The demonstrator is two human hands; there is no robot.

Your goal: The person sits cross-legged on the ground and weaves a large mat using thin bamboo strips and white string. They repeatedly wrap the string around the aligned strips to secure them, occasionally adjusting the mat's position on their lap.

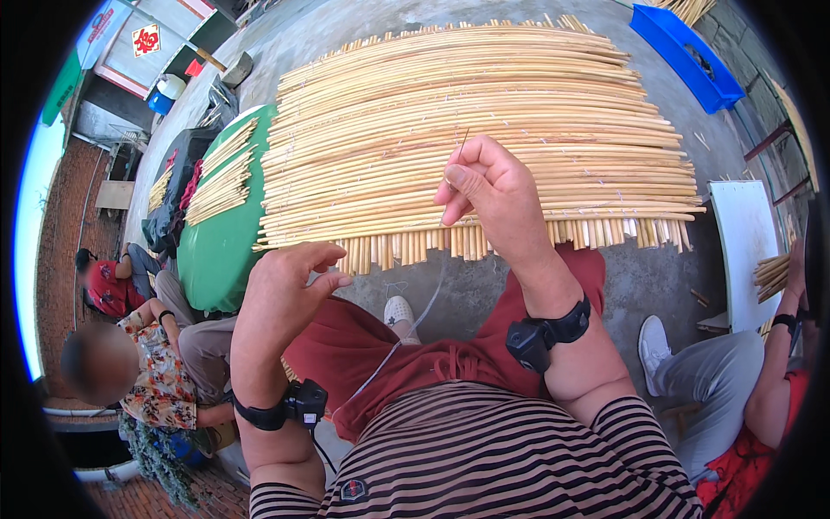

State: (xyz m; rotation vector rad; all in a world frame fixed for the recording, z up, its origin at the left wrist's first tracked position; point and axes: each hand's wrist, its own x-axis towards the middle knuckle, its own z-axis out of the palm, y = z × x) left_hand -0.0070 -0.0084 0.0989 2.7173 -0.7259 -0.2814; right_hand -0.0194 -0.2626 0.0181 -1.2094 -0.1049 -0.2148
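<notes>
My right hand (488, 186) is raised over the near part of a large mat of pale reed sticks (475, 104). Between thumb and forefinger it pinches a thin needle (464, 145), its tip pointing up. A whitish cord (415, 327) runs down from below that hand across my lap; whether it is threaded through the needle is too small to tell. At the mat's near left corner is my left hand (298, 281), its thumb and forefinger apart and nothing visible between them; its other fingers are partly hidden. Rows of light stitching cross the sticks.
Left of the mat stands a green round table (212, 268) with loose sticks (220, 186). A blue crate (687, 56) lies at the far right, a white board (745, 251) nearer. People sit on the left; another person at right holds a stick bundle (771, 277).
</notes>
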